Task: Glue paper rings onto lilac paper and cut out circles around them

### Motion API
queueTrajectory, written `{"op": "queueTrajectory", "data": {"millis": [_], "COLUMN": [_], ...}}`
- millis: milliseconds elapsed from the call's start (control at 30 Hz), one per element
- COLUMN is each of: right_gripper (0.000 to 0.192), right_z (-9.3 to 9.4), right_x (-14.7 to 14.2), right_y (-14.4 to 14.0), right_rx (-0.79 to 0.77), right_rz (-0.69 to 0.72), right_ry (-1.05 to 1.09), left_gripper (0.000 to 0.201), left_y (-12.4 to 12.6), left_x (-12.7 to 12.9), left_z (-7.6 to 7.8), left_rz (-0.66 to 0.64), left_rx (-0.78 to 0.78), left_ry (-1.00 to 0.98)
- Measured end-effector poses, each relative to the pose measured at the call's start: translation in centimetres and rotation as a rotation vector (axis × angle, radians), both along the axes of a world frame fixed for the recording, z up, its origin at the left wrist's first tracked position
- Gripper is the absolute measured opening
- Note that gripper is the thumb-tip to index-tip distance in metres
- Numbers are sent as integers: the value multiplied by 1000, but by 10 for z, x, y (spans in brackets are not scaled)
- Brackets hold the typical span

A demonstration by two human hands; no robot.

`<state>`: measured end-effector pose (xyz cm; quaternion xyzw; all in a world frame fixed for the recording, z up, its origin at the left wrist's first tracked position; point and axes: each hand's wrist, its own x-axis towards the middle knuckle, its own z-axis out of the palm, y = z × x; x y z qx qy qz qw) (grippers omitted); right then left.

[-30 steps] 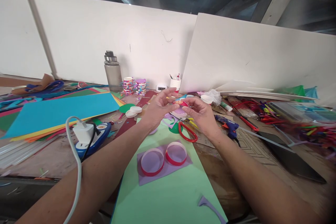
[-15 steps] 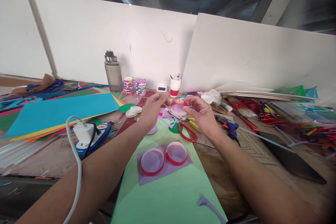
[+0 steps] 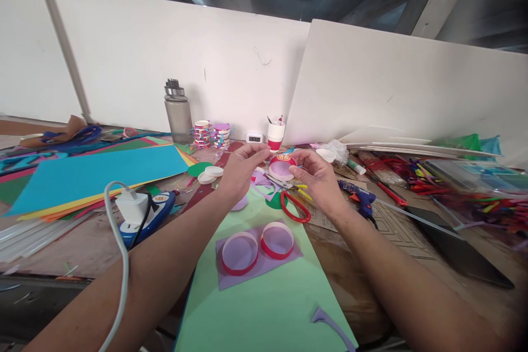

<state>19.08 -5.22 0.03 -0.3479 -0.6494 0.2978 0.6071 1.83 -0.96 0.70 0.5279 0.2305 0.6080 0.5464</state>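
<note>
Red-rimmed paper ring [image 3: 281, 166], light and easily crushed, is pinched at its 3 o'clock rim by the right hand [image 3: 317, 176], while the left hand [image 3: 239, 168] at 9 o'clock pinches something too small to identify.

Red-rimmed ring [image 3: 281, 166] pinched in right hand [image 3: 317, 176]: thin paper strip, matt. Green sheet [image 3: 264, 297] beneath grip: smooth matt card. Scissors [image 3: 291, 198] just below grip: glossy red plastic handles, shiny metal blades. Bottle [image 3: 178, 113] far left: translucent grey plastic, metal cap.
</note>
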Motion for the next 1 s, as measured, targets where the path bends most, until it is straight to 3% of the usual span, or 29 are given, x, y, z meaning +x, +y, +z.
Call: {"op": "queueTrajectory", "data": {"millis": [167,433,533,667,1000], "right_gripper": [24,19,21,21,23], "right_z": [0,-3,-3,-2,1], "right_x": [0,1,2,2,0], "right_y": [0,2,2,2,-2], "right_rx": [8,-3,-7,-4,42], "right_rz": [-3,30,26,4,-36], "right_ry": [-2,19,11,-14,-77], "left_gripper": [7,7,11,29,23], "left_y": [0,3,2,-1,-5], "left_x": [-1,-2,-1,-1,-3], "left_z": [1,-2,-2,-2,-2], "left_rz": [-48,-136,-111,-121,-162], "left_rx": [-24,-35,-47,64,194], "left_ry": [-63,-55,-33,90,234]}}
